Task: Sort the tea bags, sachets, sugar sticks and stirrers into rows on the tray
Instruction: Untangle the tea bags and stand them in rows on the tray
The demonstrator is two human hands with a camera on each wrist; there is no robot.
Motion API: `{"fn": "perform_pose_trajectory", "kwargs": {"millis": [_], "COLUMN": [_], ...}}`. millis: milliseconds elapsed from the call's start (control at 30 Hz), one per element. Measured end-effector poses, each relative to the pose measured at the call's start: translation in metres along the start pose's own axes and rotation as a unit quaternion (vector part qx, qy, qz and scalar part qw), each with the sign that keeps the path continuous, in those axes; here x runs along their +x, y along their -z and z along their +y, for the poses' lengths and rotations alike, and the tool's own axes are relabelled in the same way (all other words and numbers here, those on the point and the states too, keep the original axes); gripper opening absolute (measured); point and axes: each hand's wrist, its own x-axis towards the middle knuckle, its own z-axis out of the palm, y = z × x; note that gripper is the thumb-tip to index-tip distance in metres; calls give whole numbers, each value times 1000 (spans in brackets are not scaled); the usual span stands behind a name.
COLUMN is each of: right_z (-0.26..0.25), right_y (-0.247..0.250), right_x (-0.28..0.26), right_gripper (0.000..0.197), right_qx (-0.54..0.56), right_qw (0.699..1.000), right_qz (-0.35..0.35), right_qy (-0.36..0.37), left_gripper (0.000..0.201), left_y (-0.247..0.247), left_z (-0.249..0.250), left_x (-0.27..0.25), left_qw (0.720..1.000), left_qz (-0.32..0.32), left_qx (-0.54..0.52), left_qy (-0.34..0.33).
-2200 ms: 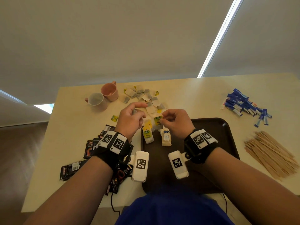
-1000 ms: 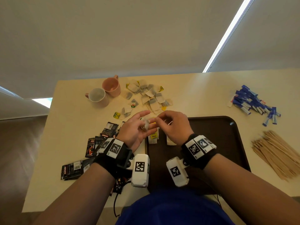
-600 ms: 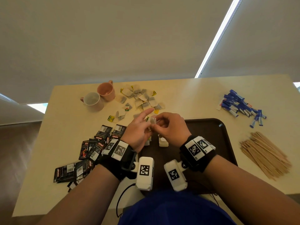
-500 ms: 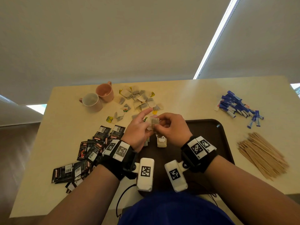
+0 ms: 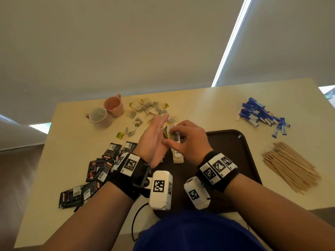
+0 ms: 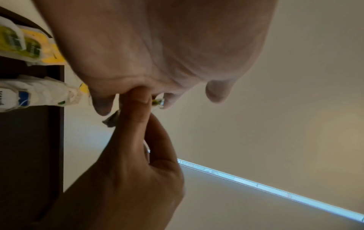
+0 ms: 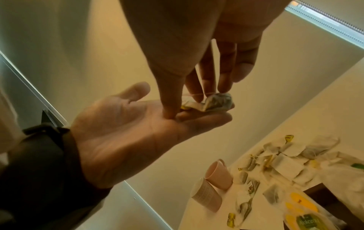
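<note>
A crumpled tea bag (image 7: 216, 102) is held above the far left corner of the tray (image 5: 233, 153), resting on the flat, outstretched fingers of the left hand (image 5: 154, 140) and pinched from above by the curled fingertips of the right hand (image 5: 188, 136). Two short rows of tea bags (image 5: 176, 155) are laid on the tray directly beneath, running towards the body, so the right hand is judged nearer for setting it down
</note>
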Motion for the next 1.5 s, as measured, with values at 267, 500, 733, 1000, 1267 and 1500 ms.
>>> {"fn": "perform_pose_trajectory", "kwargs": {"millis": [267,500,733,1000,1267,1500], "right_z": [3,9,13,22,68,67], "right_y": [4,21,23,1,-81,-126], "right_x": [2,10,10,19,1,0], "right_gripper": [10,10,7,13,12,16], "right_qx": [29,150,185,161,12,-68], "right_qw": [998,980,966,963,928,921], "right_qz": [31,-58,-79,-106,-232,-192], "right_qy": [-38,-120,-161,-189,-291,-332], "left_gripper": [32,17,13,14,12,13], "left_y": [6,25,32,52,103,132], "left_z": [4,-1,-7,-11,-11,-17], "left_x": [5,14,23,30,28,35], "left_qw": [994,924,926,919,925,919], "left_qz": [15,72,74,115,178,173], "left_qx": [105,354,353,360,334,353], "left_qy": [-12,-127,-112,-112,-13,46]}}
